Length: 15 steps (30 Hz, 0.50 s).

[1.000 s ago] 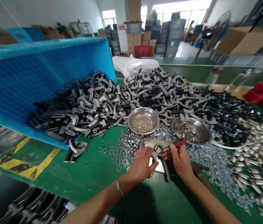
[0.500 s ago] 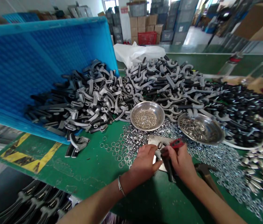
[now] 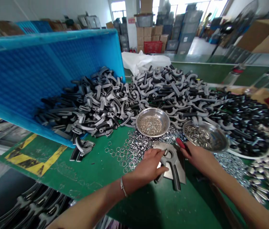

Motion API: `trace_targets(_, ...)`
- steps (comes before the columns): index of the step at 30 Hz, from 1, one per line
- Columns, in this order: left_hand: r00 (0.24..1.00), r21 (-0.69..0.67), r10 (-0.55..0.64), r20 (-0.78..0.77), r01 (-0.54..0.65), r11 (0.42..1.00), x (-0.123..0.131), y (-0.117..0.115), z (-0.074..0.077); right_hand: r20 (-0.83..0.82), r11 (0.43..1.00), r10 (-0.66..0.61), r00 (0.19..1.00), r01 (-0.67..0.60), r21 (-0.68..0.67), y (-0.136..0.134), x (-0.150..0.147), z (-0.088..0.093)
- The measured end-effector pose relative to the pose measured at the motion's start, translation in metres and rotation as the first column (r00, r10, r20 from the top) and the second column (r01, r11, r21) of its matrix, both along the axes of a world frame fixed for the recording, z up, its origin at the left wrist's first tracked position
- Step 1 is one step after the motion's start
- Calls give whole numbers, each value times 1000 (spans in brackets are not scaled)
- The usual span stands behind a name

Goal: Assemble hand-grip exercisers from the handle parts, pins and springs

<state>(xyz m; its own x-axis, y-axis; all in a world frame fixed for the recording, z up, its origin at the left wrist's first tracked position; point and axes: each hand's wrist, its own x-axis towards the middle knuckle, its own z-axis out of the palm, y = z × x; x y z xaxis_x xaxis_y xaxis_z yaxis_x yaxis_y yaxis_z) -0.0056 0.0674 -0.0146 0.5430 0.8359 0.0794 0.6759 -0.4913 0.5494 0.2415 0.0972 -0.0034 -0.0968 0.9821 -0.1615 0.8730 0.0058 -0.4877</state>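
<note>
My left hand (image 3: 150,165) is closed around a grey-and-black hand grip (image 3: 174,168), its thumb and fingertips at the curved grey head, where a small metal coil spring (image 3: 166,152) shows. One black-covered leg of the grip points toward me. The grip lies over a flat metal plate (image 3: 181,176) on the green table. My right hand (image 3: 195,156) is to the right of the plate, apart from the grip, with its fingers closed on a small red tool (image 3: 180,142). Most of that tool is hidden by the fingers.
A steel bowl of tiny fittings (image 3: 152,122) and a steel bowl of pins (image 3: 206,135) stand beyond my hands. Grey-and-black handles spill from a blue crate (image 3: 60,60). Loose rings (image 3: 122,156) and metal sleeves (image 3: 263,178) flank the plate. A blurred hammer (image 3: 223,200) lies under my right forearm.
My right hand has moved away from the grip to the right with the red tool. My left hand stays on the grip, whose black leg now shows more fully. The view has tilted up slightly.
</note>
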Motion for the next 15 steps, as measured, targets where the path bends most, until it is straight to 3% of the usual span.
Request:
trace_targets(3,994,144,16,-106,-1,990,-15,51,20,361,984,105,927,-149,97,-5,11,17)
trace_targets(5,955,194,105,-277,-51,980,-22,94,29,369,943,185,911,-270,195,6,-3,30)
trace_targets(8,878,149,153,-453,-95,984,-24,144,33,351,857,289,891,-404,321,43,-48,43)
trace_targets(10,867,126,138,-479,-87,988,-20,157,34,379,840,336,862,-457,294,69,-80,44)
trace_targets(12,872,136,116,-475,-58,989,-15,155,36,410,849,339,847,-463,254,88,-103,41)
trace_targets(15,901,173,68,-428,7,985,-18,147,32,461,882,319,828,-437,174,106,-116,30)
